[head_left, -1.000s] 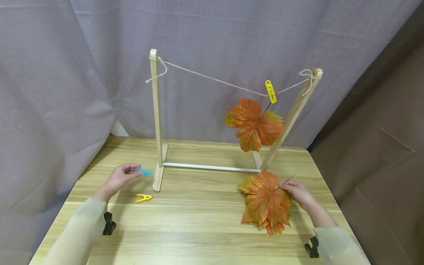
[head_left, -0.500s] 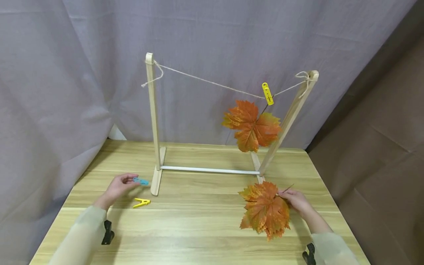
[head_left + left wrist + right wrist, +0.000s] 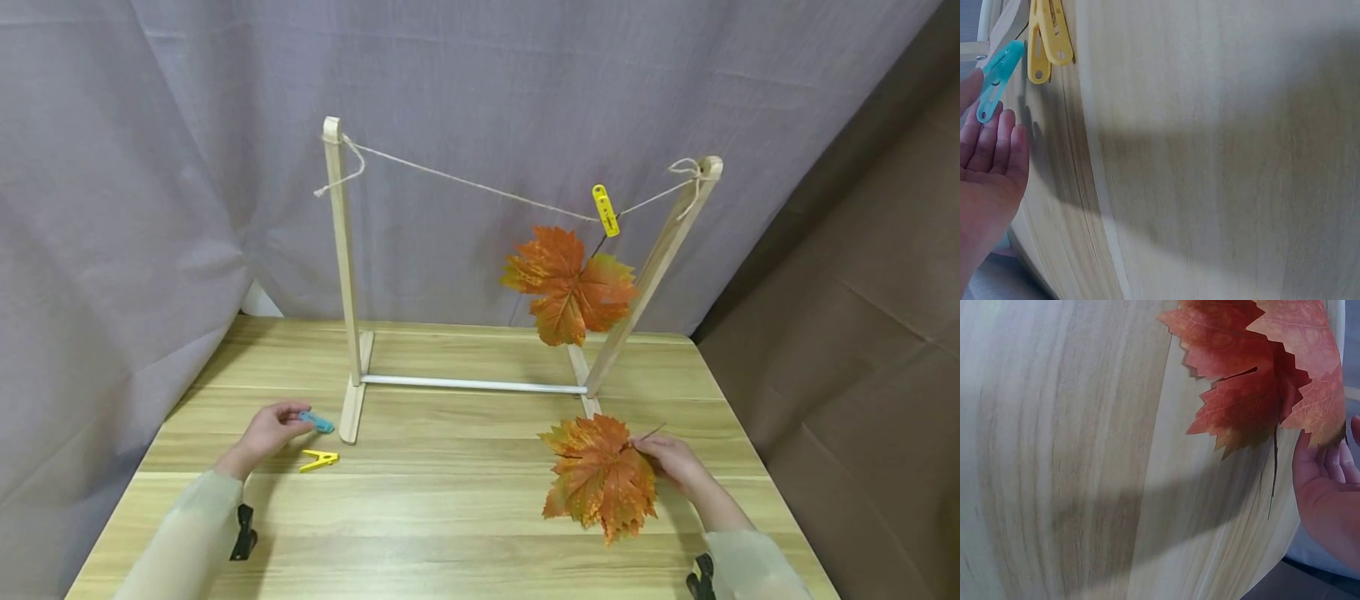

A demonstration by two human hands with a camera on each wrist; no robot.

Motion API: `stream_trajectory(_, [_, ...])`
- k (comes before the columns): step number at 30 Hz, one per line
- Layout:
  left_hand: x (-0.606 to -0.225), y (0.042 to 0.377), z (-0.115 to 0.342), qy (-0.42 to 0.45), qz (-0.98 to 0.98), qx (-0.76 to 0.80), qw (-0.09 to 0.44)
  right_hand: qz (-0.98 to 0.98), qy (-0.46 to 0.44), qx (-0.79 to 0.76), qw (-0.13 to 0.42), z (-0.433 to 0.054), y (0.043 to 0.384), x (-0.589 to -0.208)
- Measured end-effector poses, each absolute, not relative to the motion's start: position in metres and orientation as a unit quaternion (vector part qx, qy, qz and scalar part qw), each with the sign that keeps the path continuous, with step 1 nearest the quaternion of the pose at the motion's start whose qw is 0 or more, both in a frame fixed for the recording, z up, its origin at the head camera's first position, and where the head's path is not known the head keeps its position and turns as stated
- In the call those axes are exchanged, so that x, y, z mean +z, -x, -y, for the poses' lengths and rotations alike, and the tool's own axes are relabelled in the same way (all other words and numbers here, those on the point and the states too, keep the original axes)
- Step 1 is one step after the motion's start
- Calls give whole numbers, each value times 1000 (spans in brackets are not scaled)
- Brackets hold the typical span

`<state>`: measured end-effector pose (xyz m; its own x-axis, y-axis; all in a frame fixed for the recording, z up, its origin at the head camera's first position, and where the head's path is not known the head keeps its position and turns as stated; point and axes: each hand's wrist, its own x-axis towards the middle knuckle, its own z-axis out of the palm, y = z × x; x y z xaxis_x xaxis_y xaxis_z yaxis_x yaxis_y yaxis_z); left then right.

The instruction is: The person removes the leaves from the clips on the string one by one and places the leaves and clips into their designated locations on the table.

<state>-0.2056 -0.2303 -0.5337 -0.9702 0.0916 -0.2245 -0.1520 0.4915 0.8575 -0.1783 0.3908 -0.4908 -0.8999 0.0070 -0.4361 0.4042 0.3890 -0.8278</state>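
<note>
My left hand (image 3: 264,435) pinches a teal clothespin (image 3: 318,422) between thumb and fingers, low over the table by the stand's left foot. Just in front of it lies a yellow clothespin (image 3: 319,460), also visible in the left wrist view. At the right, my right hand (image 3: 673,465) pinches the stem of an orange maple leaf (image 3: 611,479). This leaf overlaps another orange leaf (image 3: 1235,394), whose stem points across the table in the right wrist view. A further leaf (image 3: 572,287) hangs from the string (image 3: 480,177) by a second yellow clothespin (image 3: 606,211).
The string runs between two wooden posts (image 3: 343,258) of a stand. A white rod (image 3: 472,384) joins the stand's feet near the tabletop (image 3: 420,517). Grey cloth (image 3: 450,75) hangs behind, and darker cloth (image 3: 862,333) hangs at the right.
My left hand has come down toward the table, and the teal clothespin now tilts downward. My right hand keeps the leaf stem, slightly lower in view. The head view has shifted a little.
</note>
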Motion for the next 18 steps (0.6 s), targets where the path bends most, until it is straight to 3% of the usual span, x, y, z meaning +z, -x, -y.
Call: stream_trajectory(18, [-537,201,234,24,-885,446,131,-845,-140,-480,190,-399,173,-489])
